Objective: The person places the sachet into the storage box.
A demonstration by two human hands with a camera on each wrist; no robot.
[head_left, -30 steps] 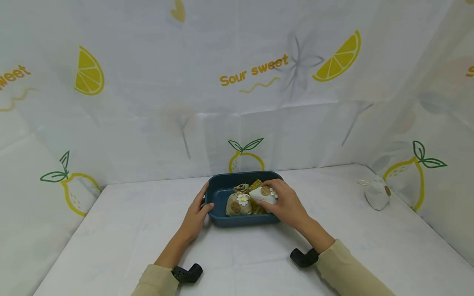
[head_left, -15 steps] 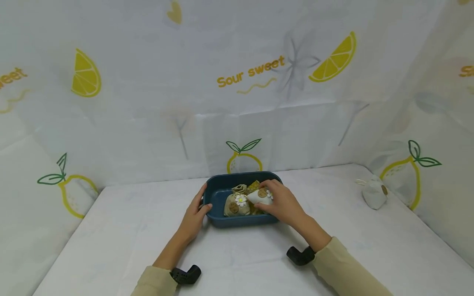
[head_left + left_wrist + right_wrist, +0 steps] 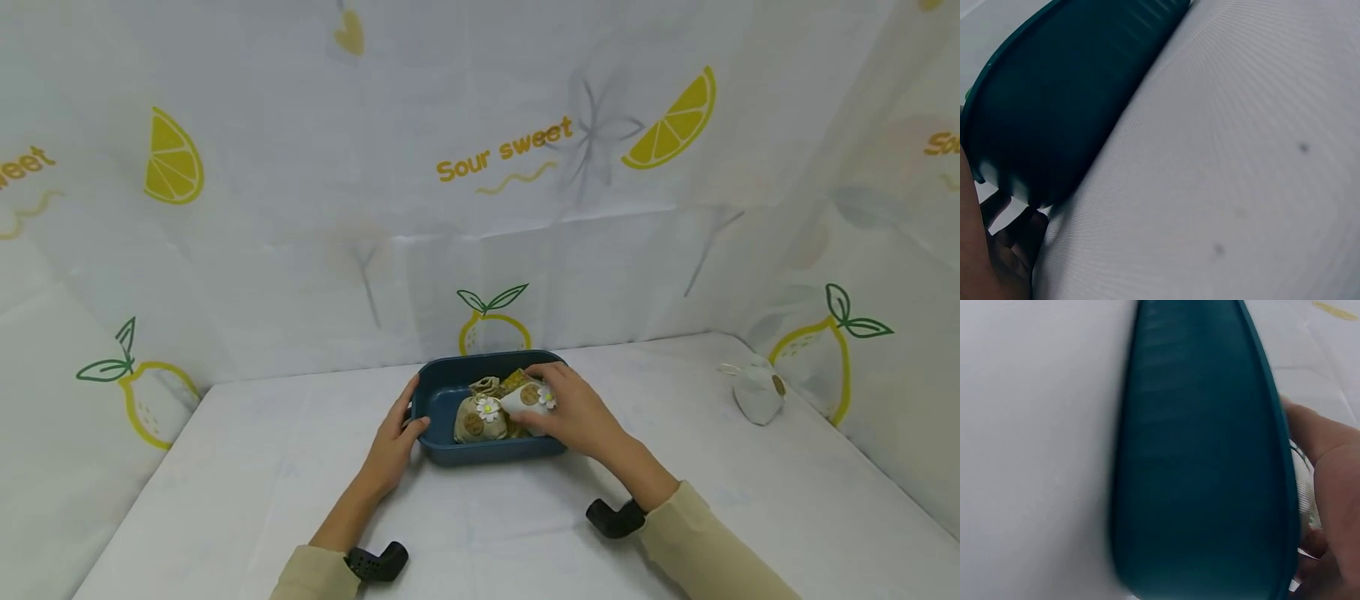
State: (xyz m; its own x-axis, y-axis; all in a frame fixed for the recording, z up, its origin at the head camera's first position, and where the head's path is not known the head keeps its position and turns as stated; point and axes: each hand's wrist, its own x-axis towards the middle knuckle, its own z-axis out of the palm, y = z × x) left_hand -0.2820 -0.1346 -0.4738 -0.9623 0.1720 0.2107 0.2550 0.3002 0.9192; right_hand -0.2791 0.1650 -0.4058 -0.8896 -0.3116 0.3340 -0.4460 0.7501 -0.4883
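Observation:
In the head view a dark blue plastic basin (image 3: pixel 487 454) stands on the table, with my left hand (image 3: pixel 390 446) at its left end. The thumb lies over the rim and the fingers are on the outside wall; the left wrist view shows fingertips (image 3: pixel 1002 199) against that wall. My right hand (image 3: pixel 581 412) pinches a small white cloth pouch (image 3: pixel 517 402) with a white flower and a brown round patch, at the basin's right side. Left of it sits a beige drawstring pouch (image 3: pixel 480 423) with a similar flower. A mustard patterned pouch (image 3: pixel 516 382) is partly hidden behind the white one.
Another white pouch (image 3: pixel 759 396) with a gold-coloured tie lies on the far right of the table (image 3: pixel 247 500). A white curtain (image 3: pixel 300 208) printed with lemons rises just behind the basin. A black wrist camera (image 3: pixel 378 562) juts from the left sleeve, a second (image 3: pixel 615 518) from the right.
The white pouch has turned slightly in my right hand, showing more of its flower. My left hand keeps its hold on the basin. The head view has shifted a little.

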